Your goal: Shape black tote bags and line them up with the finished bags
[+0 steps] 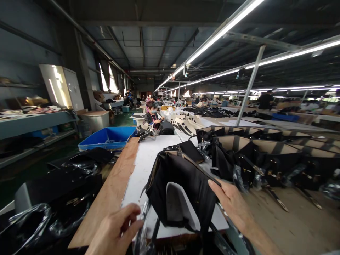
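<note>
A black handbag [183, 170] stands upright with its mouth open towards me, on white sheeting at the table's near edge. Inside it a pale grey panel [177, 202] shows. My right hand [233, 202] grips the bag's right rim, thumb along the top edge, other fingers hidden behind. To the left of the bag is my left hand [119, 226], fingers bent, a gap between thumb and forefinger, nothing seen in it. Its fingertips are close to a plastic-wrapped strap [143, 223]; whether they touch it I cannot tell. Straps hang over the near edge.
Rows of black handbags [278, 159] with beige linings fill the table's right side. More black bags [61, 191] lie at lower left. A blue bin [108, 138] stands beyond them. A seated person [151, 115] works farther up the table, beside a metal post [251, 85].
</note>
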Tool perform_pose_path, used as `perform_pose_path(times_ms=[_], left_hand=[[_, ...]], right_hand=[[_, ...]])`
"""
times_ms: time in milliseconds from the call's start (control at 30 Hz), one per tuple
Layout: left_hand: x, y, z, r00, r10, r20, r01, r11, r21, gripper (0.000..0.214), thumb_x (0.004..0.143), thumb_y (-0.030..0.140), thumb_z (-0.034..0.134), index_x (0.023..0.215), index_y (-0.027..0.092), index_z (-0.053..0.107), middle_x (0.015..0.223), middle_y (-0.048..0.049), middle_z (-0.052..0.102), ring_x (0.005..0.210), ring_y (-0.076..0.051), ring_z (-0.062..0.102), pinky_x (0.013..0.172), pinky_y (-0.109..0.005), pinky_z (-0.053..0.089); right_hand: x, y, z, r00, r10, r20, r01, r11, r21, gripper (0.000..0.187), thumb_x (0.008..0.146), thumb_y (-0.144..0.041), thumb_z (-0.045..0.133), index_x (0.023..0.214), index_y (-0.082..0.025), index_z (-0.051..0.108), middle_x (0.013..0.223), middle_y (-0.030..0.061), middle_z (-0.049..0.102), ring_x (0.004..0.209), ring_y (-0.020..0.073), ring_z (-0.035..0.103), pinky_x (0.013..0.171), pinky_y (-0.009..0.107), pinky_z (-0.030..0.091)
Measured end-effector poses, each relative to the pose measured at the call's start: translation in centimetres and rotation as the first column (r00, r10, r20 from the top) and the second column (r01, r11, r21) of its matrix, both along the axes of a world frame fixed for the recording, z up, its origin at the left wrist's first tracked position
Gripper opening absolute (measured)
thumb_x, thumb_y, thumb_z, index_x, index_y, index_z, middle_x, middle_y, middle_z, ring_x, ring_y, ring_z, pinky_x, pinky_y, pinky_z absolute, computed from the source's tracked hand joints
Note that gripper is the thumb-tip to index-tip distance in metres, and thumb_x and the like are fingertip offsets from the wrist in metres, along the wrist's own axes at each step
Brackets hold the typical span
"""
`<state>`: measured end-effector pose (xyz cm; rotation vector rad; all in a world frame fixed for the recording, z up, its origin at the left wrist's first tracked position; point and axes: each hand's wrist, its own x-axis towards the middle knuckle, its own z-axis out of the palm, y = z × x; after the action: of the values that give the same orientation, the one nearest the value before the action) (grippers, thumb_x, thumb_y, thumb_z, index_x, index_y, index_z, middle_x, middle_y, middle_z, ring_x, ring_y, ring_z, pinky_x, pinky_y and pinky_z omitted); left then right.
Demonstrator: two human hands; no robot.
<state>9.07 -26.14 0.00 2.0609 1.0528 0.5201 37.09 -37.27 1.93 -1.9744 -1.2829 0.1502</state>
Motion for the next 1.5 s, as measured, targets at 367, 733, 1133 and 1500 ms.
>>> perform_pose_path(times_ms=[367,733,1133,1500], left_hand=[[15.5,10.5,4.7,0.851,-0.153,-0.502,0.477,0.627,0.617,0.069,0.061,0.002,0.047,0.125,0.018,0.032,0.106,-0.0108,0.056,0.102,-0.025,0.048,0.088,-0.039,0.032],[11.4,13.2,6.4,0.805,-0.325,-0.496,0.541,0.745,0.39,0.027,0.051,0.009,0.042,0.067,0.015,0.062,0.063,-0.0016,0.061,0.066,-0.016,0.054,0.056,-0.022,0.036],[11.4,10.4,5.5,0.809,-0.103,-0.579,0.477,0.691,0.543,0.044,0.062,0.007,0.044,0.105,0.015,0.05,0.1,-0.0114,0.058,0.095,-0.024,0.053,0.078,-0.034,0.04],[15.5,4.9,5.7,0.779,-0.286,-0.557,0.622,0.459,0.634,0.031,0.071,0.006,0.039,0.098,0.018,0.049,0.099,-0.0054,0.054,0.096,-0.018,0.047,0.086,-0.031,0.037]], right_hand=[[1.4,-2.4,2.0,0.981,0.142,-0.132,-0.146,0.989,-0.021,0.04,0.081,-0.044,0.038,0.103,-0.019,0.06,0.098,0.0032,0.063,0.09,0.0227,0.055,0.083,0.029,0.04],[5.4,-0.3,1.2,0.959,0.234,-0.16,-0.242,0.97,-0.029,0.032,0.078,-0.042,0.039,0.073,-0.019,0.061,0.07,-0.0009,0.061,0.071,0.0194,0.055,0.066,0.026,0.042],[3.8,0.7,-2.2,0.999,0.019,-0.029,-0.018,0.999,0.03,0.032,0.082,-0.04,0.034,0.098,-0.022,0.054,0.082,0.0023,0.061,0.081,0.02,0.056,0.076,0.03,0.041],[2.4,0.7,-3.4,0.999,-0.043,0.023,0.042,0.998,0.056,0.026,0.076,-0.035,0.045,0.099,-0.025,0.05,0.078,0.0006,0.062,0.073,0.0189,0.056,0.066,0.028,0.04]])
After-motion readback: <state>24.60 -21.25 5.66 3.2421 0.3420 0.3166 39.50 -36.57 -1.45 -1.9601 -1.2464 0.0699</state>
